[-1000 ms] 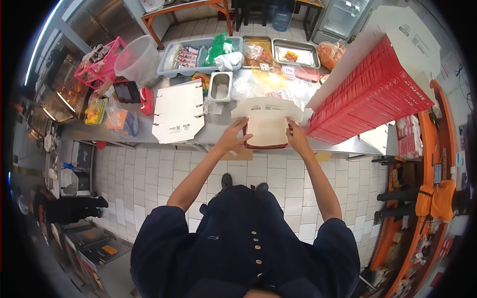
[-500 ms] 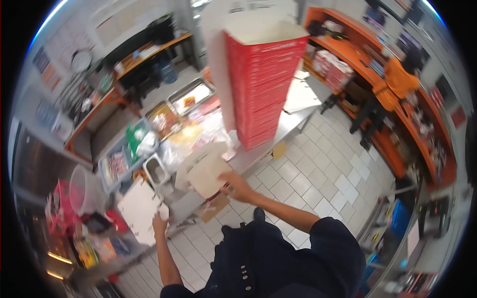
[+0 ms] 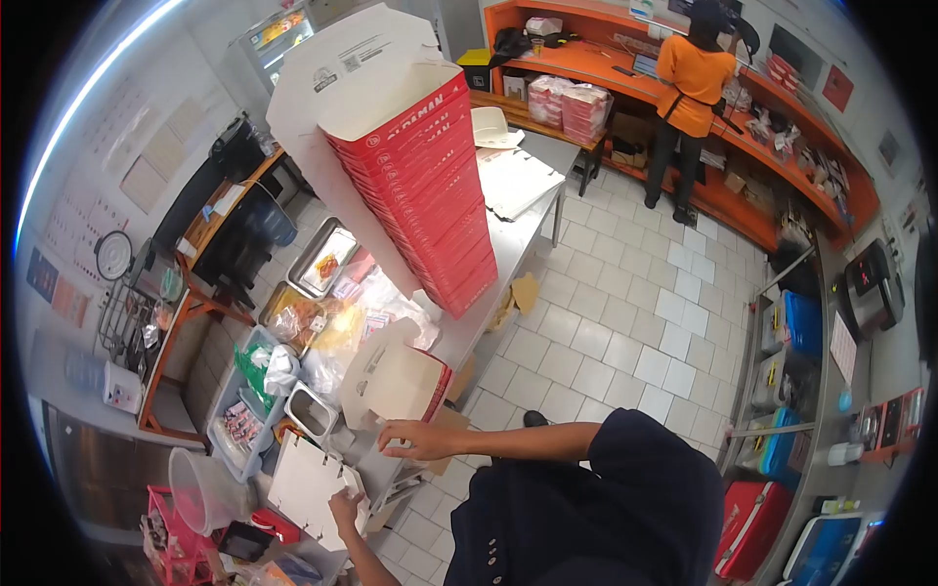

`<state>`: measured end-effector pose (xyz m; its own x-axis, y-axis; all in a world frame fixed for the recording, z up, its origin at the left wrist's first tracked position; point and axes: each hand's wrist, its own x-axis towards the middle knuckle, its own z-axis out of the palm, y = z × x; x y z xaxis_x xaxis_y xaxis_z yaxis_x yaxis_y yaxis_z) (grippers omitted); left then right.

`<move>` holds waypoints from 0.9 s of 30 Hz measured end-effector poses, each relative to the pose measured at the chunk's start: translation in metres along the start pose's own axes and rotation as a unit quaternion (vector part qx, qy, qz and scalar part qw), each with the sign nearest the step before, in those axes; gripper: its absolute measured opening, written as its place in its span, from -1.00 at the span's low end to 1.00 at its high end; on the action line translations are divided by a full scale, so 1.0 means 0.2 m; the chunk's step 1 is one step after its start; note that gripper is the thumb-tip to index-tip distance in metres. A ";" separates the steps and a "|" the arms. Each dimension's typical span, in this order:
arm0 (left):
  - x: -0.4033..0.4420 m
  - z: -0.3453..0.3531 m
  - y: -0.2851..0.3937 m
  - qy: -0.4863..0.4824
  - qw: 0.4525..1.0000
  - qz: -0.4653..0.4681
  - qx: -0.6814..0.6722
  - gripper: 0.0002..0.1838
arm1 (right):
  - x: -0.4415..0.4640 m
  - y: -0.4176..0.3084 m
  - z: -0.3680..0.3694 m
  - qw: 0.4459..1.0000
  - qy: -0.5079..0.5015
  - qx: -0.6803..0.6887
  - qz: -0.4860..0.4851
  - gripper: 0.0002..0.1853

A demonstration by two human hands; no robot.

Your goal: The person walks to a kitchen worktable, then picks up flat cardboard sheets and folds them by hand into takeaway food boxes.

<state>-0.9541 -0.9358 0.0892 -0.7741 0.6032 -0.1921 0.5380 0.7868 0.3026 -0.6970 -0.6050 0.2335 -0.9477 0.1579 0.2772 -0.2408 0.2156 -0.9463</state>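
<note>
My left hand (image 3: 345,508) has its fingers closed on the near edge of a flat, unfolded white cardboard box (image 3: 305,486) at the table's left end. My right hand (image 3: 418,439) is just below a folded red-and-white cardboard box (image 3: 415,383) with its lid up; the fingers are apart and nothing shows in them. Behind that box rises a tall, leaning stack of nested red boxes (image 3: 420,186), their white lids standing up on the left side.
Left of the boxes are a metal pan (image 3: 313,410), a grey-blue crate (image 3: 231,430) and a clear plastic bucket (image 3: 207,488). More white cardboard (image 3: 523,181) lies at the table's far end. A person in orange (image 3: 696,83) stands at the orange shelves.
My right hand has let go of the folded box and moved down and left. The view has turned right, showing more floor and shelving. My left hand stays at the flat box.
</note>
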 end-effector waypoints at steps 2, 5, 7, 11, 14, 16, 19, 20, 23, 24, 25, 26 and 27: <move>0.01 -0.02 -0.08 -0.054 0.985 -0.030 -0.160 -0.61 | 0.04 0.02 0.04 1.000 -0.002 -0.003 0.001 -0.75; -0.03 -0.21 -0.11 0.076 0.989 0.032 -0.125 -0.73 | 0.10 0.09 0.12 1.000 -0.009 0.006 -0.010 -0.74; -0.11 -0.47 -0.08 0.197 0.979 0.025 -0.048 -0.74 | 0.20 0.12 0.22 0.999 -0.029 0.007 -0.039 -0.65; -0.36 -0.90 0.46 0.269 0.937 0.013 -0.222 -0.66 | 0.30 -0.04 0.46 0.991 -0.085 0.018 -0.097 -0.09; -0.54 -1.00 0.89 0.226 0.912 0.065 -0.338 -0.61 | 0.32 -0.26 0.62 0.985 -0.068 0.124 -0.097 -0.01; -0.62 -1.07 1.08 0.251 0.914 0.140 -0.285 -0.61 | 0.33 -0.36 0.59 0.980 0.019 0.198 0.010 -0.20; -0.69 -1.23 1.22 0.323 0.900 0.232 -0.179 -0.60 | 0.35 -0.33 0.35 0.992 -0.058 0.105 0.029 -0.47; -0.70 -1.27 1.27 0.342 0.892 0.254 -0.151 -0.60 | 0.33 -0.39 0.22 0.992 -0.057 0.105 0.031 -0.47; -0.72 -1.33 1.38 0.387 0.864 0.312 -0.086 -0.60 | 0.28 -0.57 -0.14 0.976 -0.043 0.196 -0.091 -0.64; -0.71 -1.33 1.41 0.398 0.856 0.322 -0.074 -0.60 | 0.29 -0.57 -0.21 0.976 -0.087 0.180 -0.081 -0.64; -0.70 -1.33 1.44 0.405 0.850 0.332 -0.063 -0.60 | 0.30 -0.57 -0.25 0.975 -0.133 0.164 -0.071 -0.63; -0.70 -1.33 1.46 0.412 0.844 0.339 -0.054 -0.60 | 0.30 -0.55 -0.26 0.976 -0.114 0.159 -0.091 -0.65; -0.69 -1.32 1.48 0.416 0.839 0.347 -0.047 -0.60 | 0.32 -0.51 -0.25 0.977 -0.109 0.158 -0.093 -0.65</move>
<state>-0.7765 -0.8217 0.4520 -0.2711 0.5804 0.7679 0.9573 0.2456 0.1524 -0.7233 -0.5686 0.3568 -0.8950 -0.0711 0.4404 -0.4335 -0.0935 -0.8963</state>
